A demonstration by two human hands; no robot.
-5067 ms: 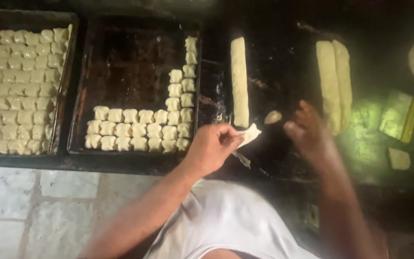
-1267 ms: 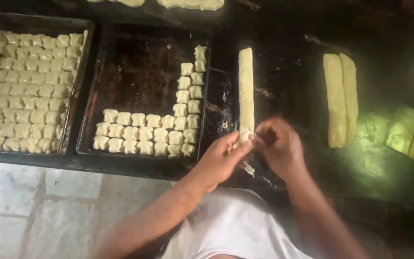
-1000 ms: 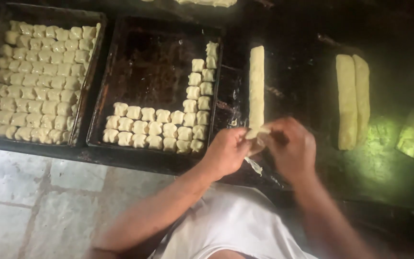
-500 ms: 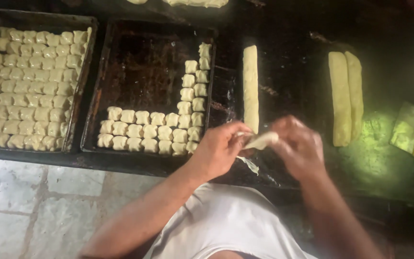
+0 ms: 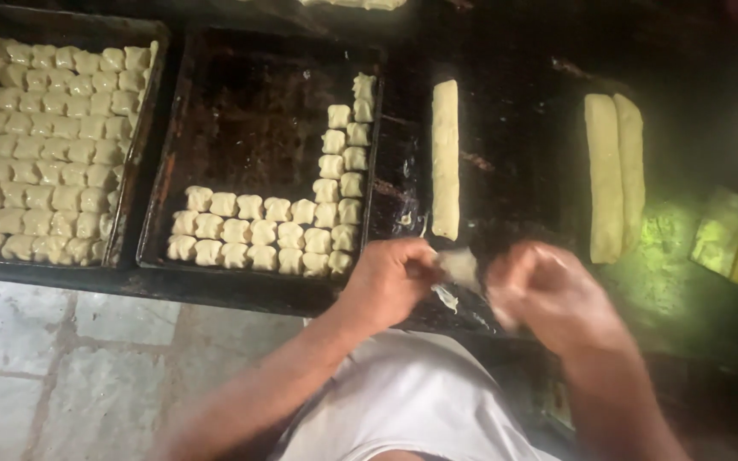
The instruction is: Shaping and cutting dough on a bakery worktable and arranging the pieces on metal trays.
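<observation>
A small, soft, pale dough piece sits between the two hands, just below the long dough log. The left hand pinches its edge; the right hand is blurry, so I cannot tell its grip. Lumpy little dough squares line a dark, greasy metal tray on a black worktop. The floor is grey stone.

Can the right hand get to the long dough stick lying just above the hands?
Probably yes. The right hand sits just below the long dough stick, with nothing between, though it shares a small dough piece with the left hand.
</observation>
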